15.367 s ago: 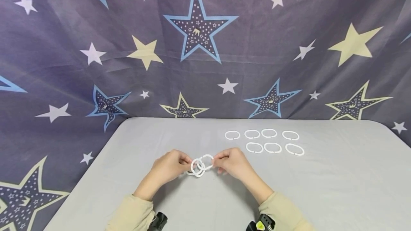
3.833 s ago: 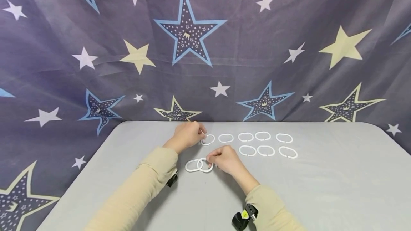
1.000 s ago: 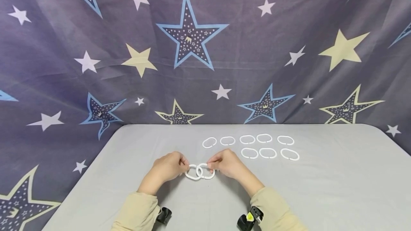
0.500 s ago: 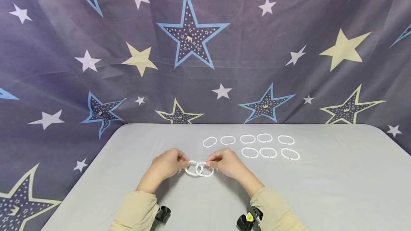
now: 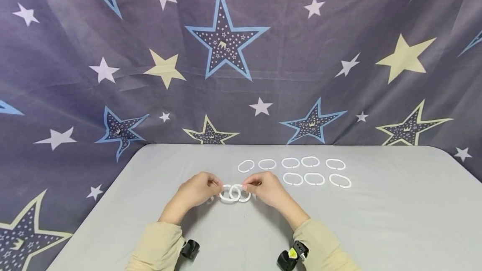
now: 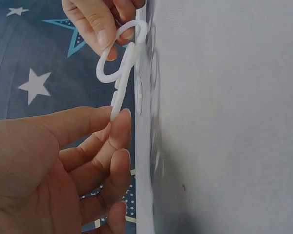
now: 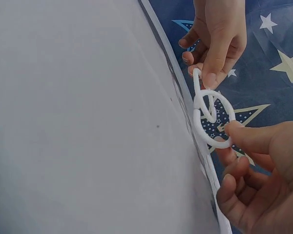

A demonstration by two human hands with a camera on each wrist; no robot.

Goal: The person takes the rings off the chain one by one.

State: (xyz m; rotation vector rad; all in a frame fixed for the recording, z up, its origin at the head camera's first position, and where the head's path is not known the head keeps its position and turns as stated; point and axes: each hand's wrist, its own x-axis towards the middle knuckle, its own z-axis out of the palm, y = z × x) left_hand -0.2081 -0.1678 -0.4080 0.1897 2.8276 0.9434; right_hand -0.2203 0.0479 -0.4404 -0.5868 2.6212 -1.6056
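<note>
Low in the middle of the head view, the left hand (image 5: 196, 191) and right hand (image 5: 265, 189) meet over the grey table (image 5: 376, 221), each pinching one end of two linked white rings (image 5: 234, 193) held just above the surface. In the left wrist view, the left thumb and forefinger (image 6: 118, 127) close on the lower end of one ring, edge-on at centre frame, while the right hand (image 6: 100, 22) at the top edge grips the other ring (image 6: 118, 58). In the right wrist view, the right thumb (image 7: 254, 137) at the lower right clamps the round ring (image 7: 211, 117), and the left hand (image 7: 217, 34) at the top pinches the ring threaded through it. Further up the table in the head view, right of centre, loose rings lie flat in two rows: five in the back row (image 5: 290, 163) and three in the front row (image 5: 317, 179), each apart from its neighbours. A star-printed cloth (image 5: 226, 53) fills the upper frame behind the table
</note>
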